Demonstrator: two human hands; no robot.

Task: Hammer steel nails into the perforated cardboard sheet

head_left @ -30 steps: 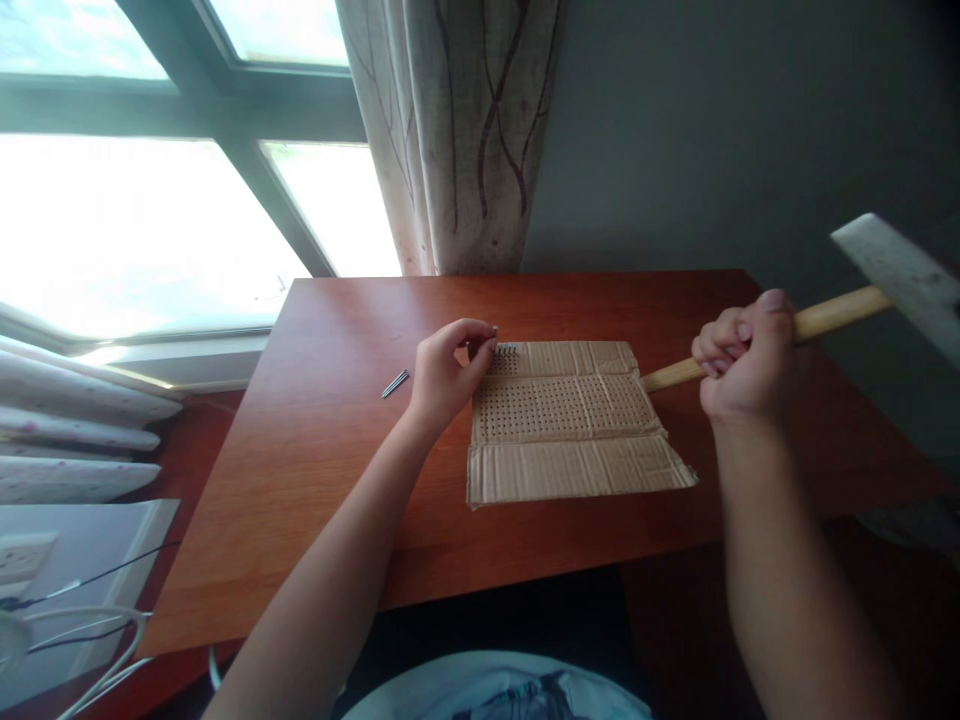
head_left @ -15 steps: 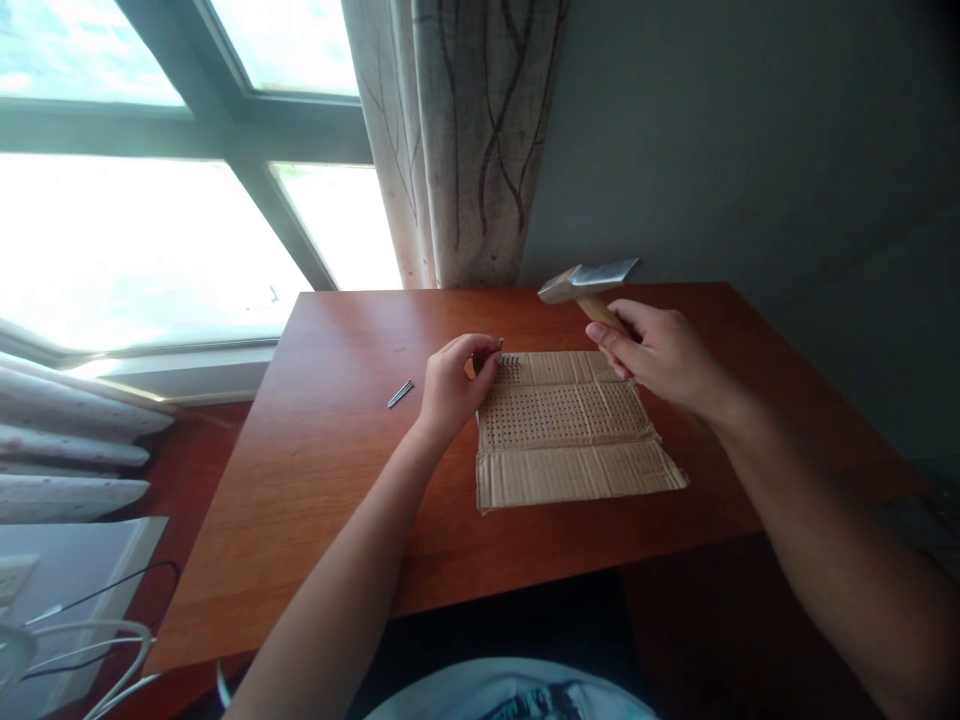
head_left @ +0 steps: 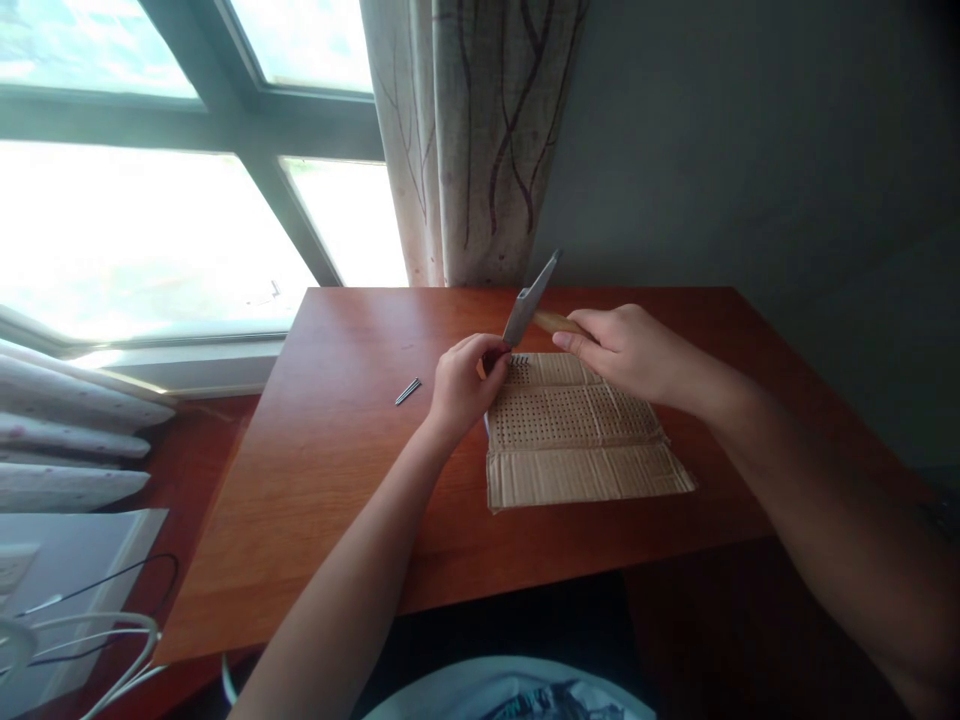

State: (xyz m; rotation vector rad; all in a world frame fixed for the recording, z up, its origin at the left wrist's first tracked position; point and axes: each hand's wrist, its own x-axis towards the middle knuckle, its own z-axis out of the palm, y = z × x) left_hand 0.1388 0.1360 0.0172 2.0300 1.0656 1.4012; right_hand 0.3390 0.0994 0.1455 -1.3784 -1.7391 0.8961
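A flat piece of cardboard [head_left: 585, 455] with a grid of small holes lies on the reddish wooden table [head_left: 337, 480]. My left hand [head_left: 461, 385] pinches a nail at the cardboard's far left corner, beside a short row of nails standing there. My right hand [head_left: 626, 350] is closed on the wooden handle of a hammer [head_left: 531, 302]. Its grey metal head comes down right at my left fingertips.
Two loose nails [head_left: 408, 391] lie on the table to the left of my left hand. A patterned curtain [head_left: 472, 140] hangs behind the table by a bright window [head_left: 150, 240]. White cables [head_left: 90, 640] and a white box sit at the lower left.
The hammer swung from raised far right, over the cardboard, down onto the nail at my left fingertips. My left hand stayed put, pinching the nail.
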